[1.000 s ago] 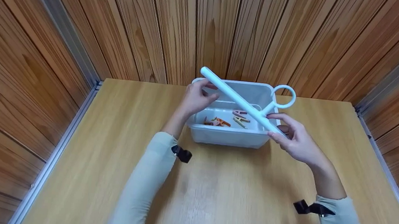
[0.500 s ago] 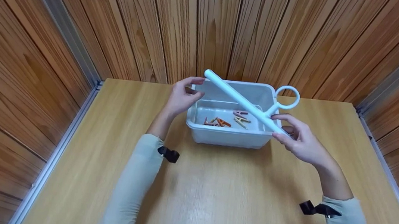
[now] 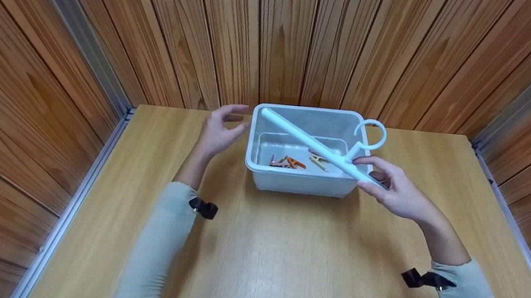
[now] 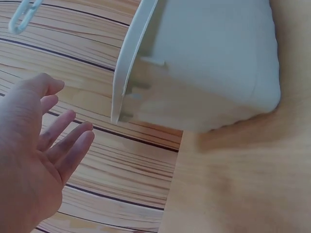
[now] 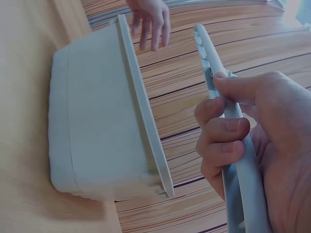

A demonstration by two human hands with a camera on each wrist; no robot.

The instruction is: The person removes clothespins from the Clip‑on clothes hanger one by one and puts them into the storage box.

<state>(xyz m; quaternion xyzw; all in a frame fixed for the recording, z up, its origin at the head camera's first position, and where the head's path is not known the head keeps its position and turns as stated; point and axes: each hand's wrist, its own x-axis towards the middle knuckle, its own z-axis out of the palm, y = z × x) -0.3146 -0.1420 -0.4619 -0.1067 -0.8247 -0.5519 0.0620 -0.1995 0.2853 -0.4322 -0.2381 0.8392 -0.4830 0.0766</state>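
My right hand (image 3: 398, 191) grips one end of a light blue clothes hanger (image 3: 306, 139), a straight bar with a round hook. It slants above the white bin (image 3: 301, 183). In the right wrist view, fingers and thumb wrap the hanger (image 5: 212, 51), whose underside is grooved. To the left of the bin, my left hand (image 3: 220, 131) is raised with relaxed, slightly bent fingers and holds nothing. The left wrist view shows this hand (image 4: 39, 145) apart from the bin wall (image 4: 209, 58). Inside the bin lie an orange clothespin (image 3: 296, 163) and a yellow clothespin (image 3: 318, 162).
The bin stands at the back of the wooden table (image 3: 264, 249), close to a wood-panelled wall (image 3: 283, 36). Panelled walls with metal edge strips flank both sides. More small clothespins lie beside the orange one, partly hidden by the bin's front rim.
My left hand has let go of the hanger's far end and moved left, off the bin. The hanger's far end has dropped lower, and its hook now shows a gap.
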